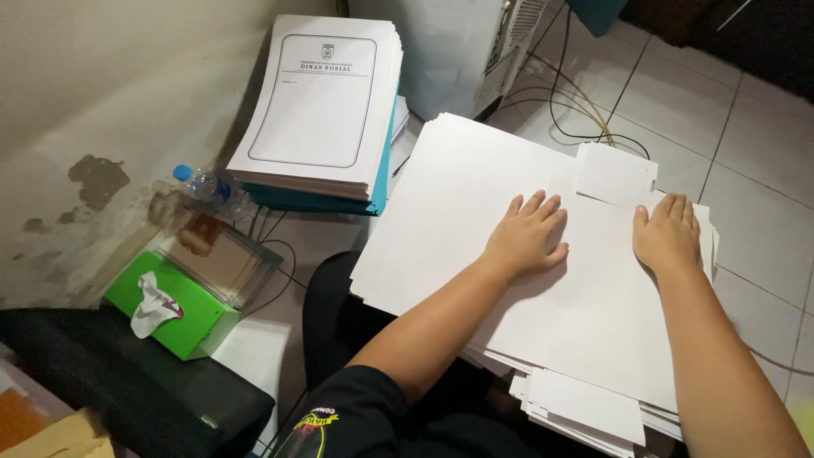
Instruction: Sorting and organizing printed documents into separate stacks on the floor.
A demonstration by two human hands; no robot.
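A thick stack of blank white paper sheets point(449, 212) lies in front of me, resting partly on my lap and the tiled floor. My left hand point(526, 236) lies flat on the top sheet near its middle, palm down, fingers slightly apart. My right hand point(667, 233) presses flat on the right side of the same stack, fingers together, close to the edge. A smaller white sheet point(615, 174) sits just beyond both hands. Neither hand grips anything.
A second pile of printed forms with a framed border point(318, 102) rests on a teal folder at the wall. A green tissue box point(174, 309), a plastic bottle point(208, 187), a black bag point(127, 382), cables point(577, 102) and a white appliance point(458, 51) surround me.
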